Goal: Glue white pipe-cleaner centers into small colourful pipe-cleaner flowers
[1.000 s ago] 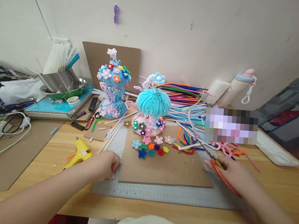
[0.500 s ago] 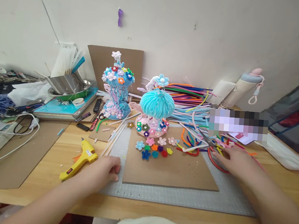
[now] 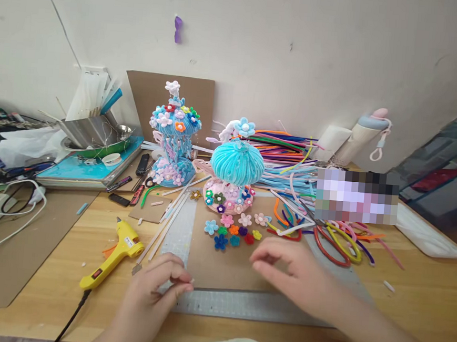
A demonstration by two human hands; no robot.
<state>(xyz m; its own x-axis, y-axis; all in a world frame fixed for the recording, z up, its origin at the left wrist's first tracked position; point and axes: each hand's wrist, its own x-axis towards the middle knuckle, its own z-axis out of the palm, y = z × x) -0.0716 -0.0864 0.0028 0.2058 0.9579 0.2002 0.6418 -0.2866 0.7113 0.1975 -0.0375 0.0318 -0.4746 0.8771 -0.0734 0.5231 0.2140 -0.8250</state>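
My left hand is over the left edge of the cardboard sheet, thumb and forefinger pinched together. A tiny pale bit shows at the fingertips, too small to name. My right hand hovers above the cardboard, fingers curved and thumb apart, with nothing visible in it. Small fuzzy flowers in several colours, such as a dark blue flower, lie just beyond the hands. Behind them stands a lamp-shaped pipe-cleaner piece with a turquoise dome and a pink flowered base. Scissors with a red looped handle rest at the right.
A yellow glue gun lies at the left, its cord running off the front edge. A second flowered pipe-cleaner piece stands behind. Pipe cleaners are heaped at the back right, near a bottle. Grey cutting mat underlies the cardboard.
My right hand has left the scissors and moved left over the cardboard. My left hand has come nearer the front, its thumb and forefinger now pinched. The whole view has shifted slightly.
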